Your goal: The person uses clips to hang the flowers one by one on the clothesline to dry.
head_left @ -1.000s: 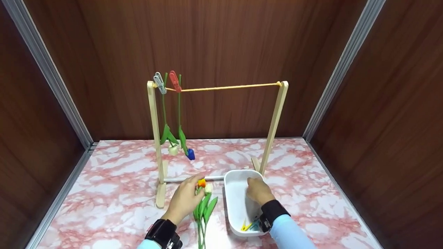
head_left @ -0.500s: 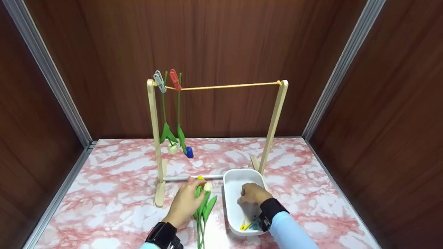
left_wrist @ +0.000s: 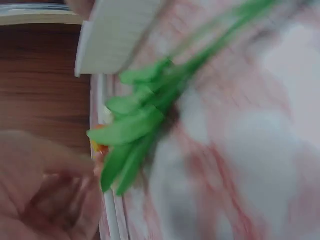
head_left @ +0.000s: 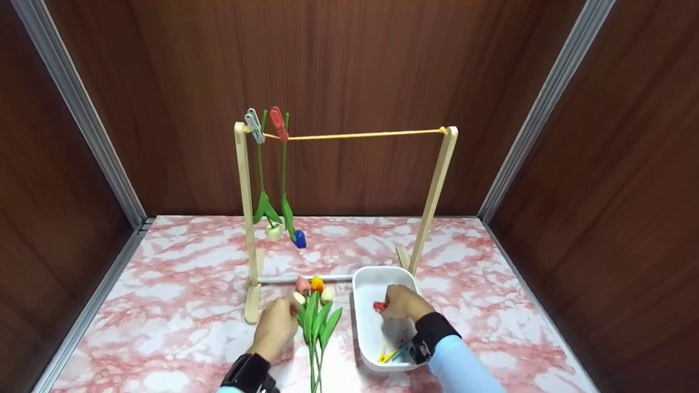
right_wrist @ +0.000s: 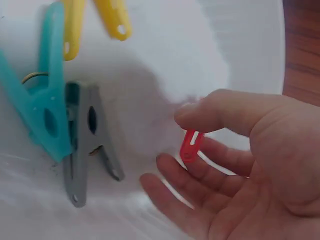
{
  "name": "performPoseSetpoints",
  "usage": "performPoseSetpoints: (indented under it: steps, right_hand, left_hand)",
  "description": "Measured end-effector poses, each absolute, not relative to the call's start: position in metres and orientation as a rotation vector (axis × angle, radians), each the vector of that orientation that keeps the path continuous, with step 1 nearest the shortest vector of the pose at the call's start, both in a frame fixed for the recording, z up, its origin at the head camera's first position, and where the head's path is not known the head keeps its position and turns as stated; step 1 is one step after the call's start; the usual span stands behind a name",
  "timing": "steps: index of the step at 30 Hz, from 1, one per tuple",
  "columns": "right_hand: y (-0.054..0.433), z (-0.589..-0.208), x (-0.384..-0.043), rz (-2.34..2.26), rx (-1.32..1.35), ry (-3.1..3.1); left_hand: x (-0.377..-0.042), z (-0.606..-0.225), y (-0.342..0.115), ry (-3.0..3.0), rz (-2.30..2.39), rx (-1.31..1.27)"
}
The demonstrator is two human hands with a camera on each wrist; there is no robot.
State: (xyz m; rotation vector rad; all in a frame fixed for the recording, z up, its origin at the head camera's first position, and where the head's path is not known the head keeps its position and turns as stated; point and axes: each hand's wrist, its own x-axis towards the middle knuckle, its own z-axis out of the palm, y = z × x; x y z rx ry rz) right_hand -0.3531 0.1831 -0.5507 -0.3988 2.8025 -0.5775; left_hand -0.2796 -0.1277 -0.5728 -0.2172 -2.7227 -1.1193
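My right hand (head_left: 407, 303) is inside the white tray (head_left: 361, 327), pinching a red clothespin (right_wrist: 191, 145) between thumb and fingers. My left hand (head_left: 274, 326) has its fingers loosely bent at the left edge of a bunch of artificial tulips, fingertips right by a white tulip head (head_left: 299, 298). Also in the bunch are a pink tulip (head_left: 303, 285), an orange-yellow tulip (head_left: 317, 284) and another white tulip (head_left: 327, 294). Their green leaves (left_wrist: 132, 127) and stems lie toward me. In the left wrist view the fingers overlap the flower heads.
Yellow (right_wrist: 117, 22), teal (right_wrist: 45, 100) and grey (right_wrist: 85, 140) clothespins lie in the tray. Behind stands a wooden frame (head_left: 434, 202) with a yellow cord (head_left: 360, 135). A grey clothespin (head_left: 255, 125) and a red one (head_left: 279, 124) hold a white and a blue tulip (head_left: 300, 239) upside down.
My left hand has moved left off the tulip heads, uncovering the pink and left white ones. My right hand has shifted slightly within the tray, and the red clothespin now shows in its fingers.
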Motion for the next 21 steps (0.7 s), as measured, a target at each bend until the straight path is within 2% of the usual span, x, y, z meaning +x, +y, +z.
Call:
performPoseSetpoints:
  steps: [5, 9, 15, 21]
  right_hand:
    - [0.189, -0.545, -0.352, -0.728, -0.467, 2.837]
    - [0.191, -0.543, -0.353, -0.873, -0.434, 2.808]
    - [0.191, -0.544, -0.353, -0.969, -0.471, 2.745]
    - [0.194, -0.549, -0.352, -0.931, -0.619, 2.782]
  left_hand:
    - [-0.266, -0.584, -0.135, -2.790, -0.865, -0.811]
    - [-0.259, -0.589, -0.132, -2.670, -0.634, -1.127]
    - [-0.252, -0.600, -0.124, -2.481, -0.382, -1.317]
    - [-0.254, -0.607, -0.124, -2.369, -0.365, -1.401]
